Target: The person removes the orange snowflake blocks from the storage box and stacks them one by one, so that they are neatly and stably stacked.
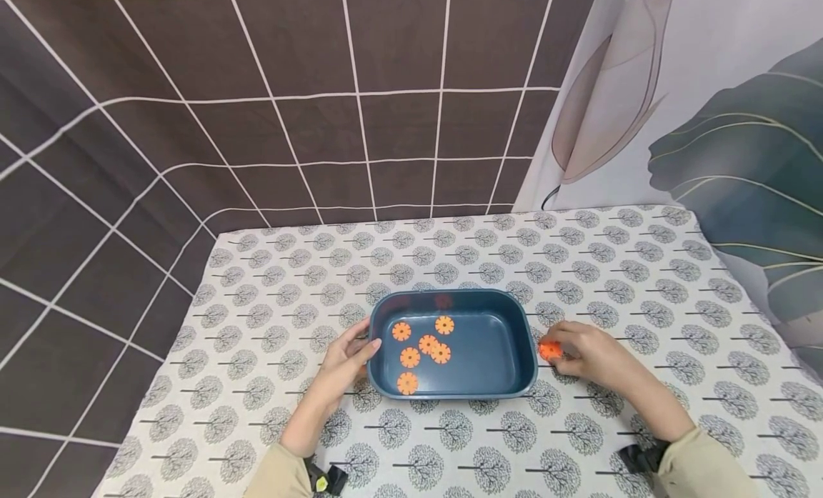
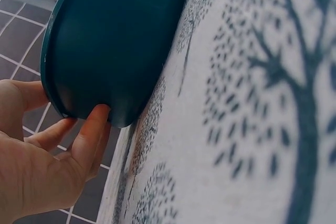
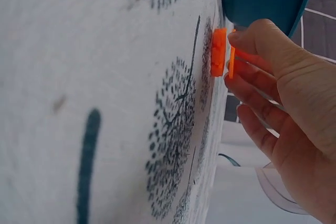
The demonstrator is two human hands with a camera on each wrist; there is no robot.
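A dark blue plastic tub (image 1: 484, 355) lies on the patterned cloth. Several orange notched discs (image 1: 409, 357) are spread over its left half, two of them overlapping. My left hand (image 1: 341, 362) grips the tub's left end, thumb at the rim and fingertips against the outer wall (image 2: 110, 51). Just outside the right end, my right hand (image 1: 594, 351) pinches one thin orange disc (image 3: 232, 59) between thumb and fingers. That disc stands slightly apart from a short stack of orange discs (image 3: 218, 53) on the cloth. The stack's exact number cannot be made out.
A white cloth (image 1: 276, 412) printed with grey trees covers the table. Behind it hangs a dark curtain (image 1: 398, 62) with white grid lines, and at the right a pale leaf-patterned curtain (image 1: 720, 69). Bands with black devices (image 1: 643, 456) are on both wrists.
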